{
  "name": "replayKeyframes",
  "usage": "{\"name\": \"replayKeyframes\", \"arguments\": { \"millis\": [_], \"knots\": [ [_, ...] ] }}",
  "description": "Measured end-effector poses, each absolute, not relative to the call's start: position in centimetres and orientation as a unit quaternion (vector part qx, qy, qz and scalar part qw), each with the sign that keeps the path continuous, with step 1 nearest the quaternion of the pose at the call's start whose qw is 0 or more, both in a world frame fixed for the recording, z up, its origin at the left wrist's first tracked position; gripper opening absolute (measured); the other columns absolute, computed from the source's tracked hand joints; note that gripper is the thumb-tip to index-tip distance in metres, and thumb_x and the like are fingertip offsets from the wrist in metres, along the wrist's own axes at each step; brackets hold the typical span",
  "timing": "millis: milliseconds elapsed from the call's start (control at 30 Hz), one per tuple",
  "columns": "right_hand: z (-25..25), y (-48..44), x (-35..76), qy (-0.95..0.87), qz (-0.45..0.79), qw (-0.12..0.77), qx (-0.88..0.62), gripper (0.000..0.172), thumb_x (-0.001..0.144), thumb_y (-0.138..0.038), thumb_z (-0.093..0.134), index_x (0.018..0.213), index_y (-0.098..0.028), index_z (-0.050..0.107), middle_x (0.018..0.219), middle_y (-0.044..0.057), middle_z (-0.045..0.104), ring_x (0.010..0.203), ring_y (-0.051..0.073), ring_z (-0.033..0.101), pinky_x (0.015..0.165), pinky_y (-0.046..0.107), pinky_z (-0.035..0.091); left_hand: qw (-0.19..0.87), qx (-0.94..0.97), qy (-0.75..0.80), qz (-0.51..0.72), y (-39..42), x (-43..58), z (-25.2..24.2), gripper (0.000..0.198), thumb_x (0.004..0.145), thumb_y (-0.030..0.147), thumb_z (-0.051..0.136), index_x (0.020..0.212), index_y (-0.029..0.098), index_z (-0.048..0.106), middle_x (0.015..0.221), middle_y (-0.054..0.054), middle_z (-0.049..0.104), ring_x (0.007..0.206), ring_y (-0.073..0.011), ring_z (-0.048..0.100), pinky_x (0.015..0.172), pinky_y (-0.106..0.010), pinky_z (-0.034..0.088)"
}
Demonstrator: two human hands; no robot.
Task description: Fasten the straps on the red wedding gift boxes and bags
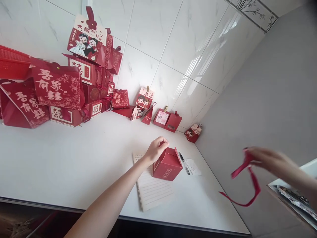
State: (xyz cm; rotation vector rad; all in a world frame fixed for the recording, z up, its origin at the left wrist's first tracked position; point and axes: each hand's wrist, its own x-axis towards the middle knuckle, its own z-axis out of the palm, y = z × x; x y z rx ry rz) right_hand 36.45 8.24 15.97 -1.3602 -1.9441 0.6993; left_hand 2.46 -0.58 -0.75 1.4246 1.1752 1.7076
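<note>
A red gift box stands on an open lined notebook on the white table. My left hand is closed on the box's upper left flap, thumb and fingers pinching its edge. The right flap of the box tilts outward, apart from the left one. Off to the right, past the table's edge, my right hand holds a dark red ribbon that hangs down in a loose curl. That hand is a little blurred, and its fingers are pressed together around the ribbon.
Stacked red gift boxes fill the table's back left. Several smaller boxes line the tiled wall. A black pen and a paper slip lie right of the box. A grey wall rises on the right.
</note>
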Motion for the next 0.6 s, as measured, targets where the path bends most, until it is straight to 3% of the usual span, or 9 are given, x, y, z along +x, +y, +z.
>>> {"name": "replayKeyframes", "arguments": {
  "millis": [33,100,167,233,333,467,600],
  "knots": [
    [14.5,7.5,34.9,-0.774,0.295,0.192,-0.526,0.032,0.063,-0.054,0.07,0.061,-0.023,0.071,0.075,0.017,0.068,0.071,0.026,0.067,0.07,0.047,0.047,0.309,0.531,0.445,0.651,-0.6,2.4,-0.7,0.023,0.079,0.04,0.046,0.068,0.021,0.05,0.082,-0.004,0.061,0.086,-0.0222,0.056,0.081,-0.035,0.042],
    [12.0,6.0,31.7,-0.811,0.255,0.054,-0.524,0.043,0.065,-0.066,0.063,0.065,-0.023,0.069,0.073,0.014,0.068,0.072,0.03,0.066,0.07,0.048,0.049,0.311,0.517,0.445,0.662,-0.5,2.3,-0.6,0.025,0.078,0.041,0.044,0.064,0.021,0.048,0.082,-0.004,0.061,0.085,-0.022,0.056,0.08,-0.034,0.042],
    [10.1,4.7,28.4,-0.845,0.17,0.061,-0.503,0.04,0.07,-0.064,0.062,0.076,-0.024,0.067,0.085,0.012,0.071,0.084,0.033,0.065,0.079,0.051,0.047,0.319,0.505,0.445,0.668,-0.5,2.1,-0.5,0.027,0.078,0.042,0.043,0.061,0.021,0.047,0.083,-0.004,0.061,0.085,-0.0218,0.056,0.079,-0.034,0.043],
    [8.8,3.5,25.0,-0.885,0.139,0.096,-0.434,0.039,0.078,-0.058,0.058,0.1,-0.026,0.063,0.108,0.011,0.067,0.095,0.033,0.063,0.083,0.048,0.047,0.331,0.493,0.45,0.667,-0.4,1.8,-0.4,0.028,0.076,0.043,0.044,0.06,0.021,0.047,0.085,-0.005,0.061,0.086,-0.022,0.056,0.078,-0.034,0.044],
    [7.6,2.3,20.5,-0.921,0.112,0.068,-0.367,0.044,0.087,-0.055,0.049,0.12,-0.026,0.052,0.12,0.012,0.058,0.09,0.029,0.064,0.079,0.045,0.049,0.36,0.481,0.469,0.647,-0.4,1.2,-0.2,0.022,0.071,0.038,0.05,0.058,0.02,0.048,0.087,-0.006,0.062,0.087,-0.0231,0.057,0.075,-0.034,0.044],
    [6.7,2.6,17.3,-0.924,0.083,0.036,-0.373,0.044,0.085,-0.026,0.051,0.128,-0.02,0.047,0.112,0.014,0.059,0.087,0.028,0.062,0.077,0.041,0.047,0.407,0.466,0.478,0.624,-0.5,0.7,0.0,0.018,0.069,0.034,0.048,0.061,0.019,0.051,0.092,-0.007,0.065,0.088,-0.0242,0.06,0.068,-0.033,0.046],
    [5.5,4.9,17.6,-0.89,0.167,0.132,-0.404,0.046,0.075,-0.006,0.041,0.116,-0.02,0.057,0.07,0.003,0.058,0.063,0.021,0.056,0.058,0.03,0.042,0.426,0.433,0.472,0.639,-0.2,0.5,-0.1,0.017,0.064,0.03,0.039,0.068,0.019,0.051,0.099,-0.01,0.067,0.092,-0.026,0.064,0.068,-0.035,0.049]
  ]
}}
